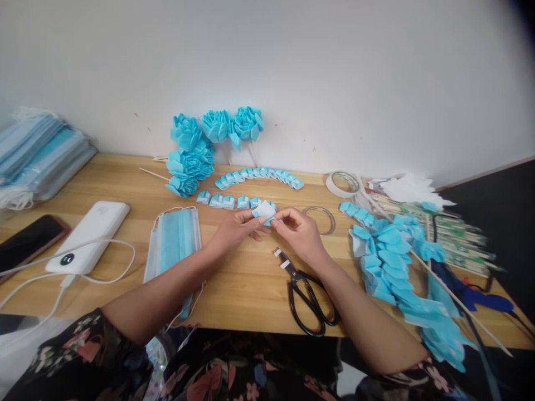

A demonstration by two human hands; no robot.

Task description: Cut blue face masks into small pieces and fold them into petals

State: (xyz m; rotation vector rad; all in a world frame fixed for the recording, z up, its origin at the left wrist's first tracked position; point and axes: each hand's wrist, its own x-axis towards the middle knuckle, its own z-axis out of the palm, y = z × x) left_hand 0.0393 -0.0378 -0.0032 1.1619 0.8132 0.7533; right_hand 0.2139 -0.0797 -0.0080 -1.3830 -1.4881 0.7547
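Note:
My left hand (234,229) and my right hand (297,229) meet over the middle of the wooden table (246,289). Both pinch a small folded piece of blue and white mask fabric (264,211) between fingertips. Just behind it lie a short row of folded blue petals (228,200) and a longer curved row (259,176). Black scissors (307,295) rest below my right wrist, blades pointing up-left. A flat blue face mask (173,240) lies under my left forearm.
Several finished blue fabric flowers (209,142) stand against the wall. A white power bank (90,234) with a cable and a phone (29,239) lie left, below a mask stack (37,156). Tape rolls (345,184), sticks and a pile of blue pieces (393,262) fill the right.

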